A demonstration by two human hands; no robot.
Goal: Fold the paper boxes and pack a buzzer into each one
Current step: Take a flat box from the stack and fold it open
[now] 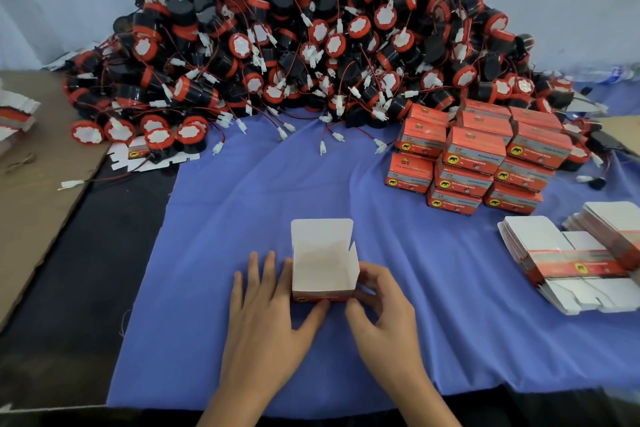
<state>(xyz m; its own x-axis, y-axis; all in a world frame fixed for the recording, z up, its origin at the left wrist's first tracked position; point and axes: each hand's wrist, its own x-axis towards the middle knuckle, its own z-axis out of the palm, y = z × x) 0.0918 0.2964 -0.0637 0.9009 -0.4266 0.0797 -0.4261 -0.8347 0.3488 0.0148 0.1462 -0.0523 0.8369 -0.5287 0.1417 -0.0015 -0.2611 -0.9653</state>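
Open-topped paper box [323,270] between both hands — left hand [266,315] flat, fingers straight; right hand [384,305] curled round its side

Quick tally: one open paper box [322,263] near 6 o'clock. Packed orange boxes [474,152] at 2 o'clock: I count eleven showing, and any behind are hidden. There are two stacks of flat box blanks at 3 o'clock, the near stack [540,246] and the far stack [613,229]. A third stack [14,114] sits at the 9 o'clock edge, plus one loose blank [119,158] around 10 o'clock. Buzzers [311,45] at 12 o'clock are way past a hundred, too many to count. One blue cloth [242,218], and two cardboard sheets, the left sheet [34,184] and the right sheet [623,132].
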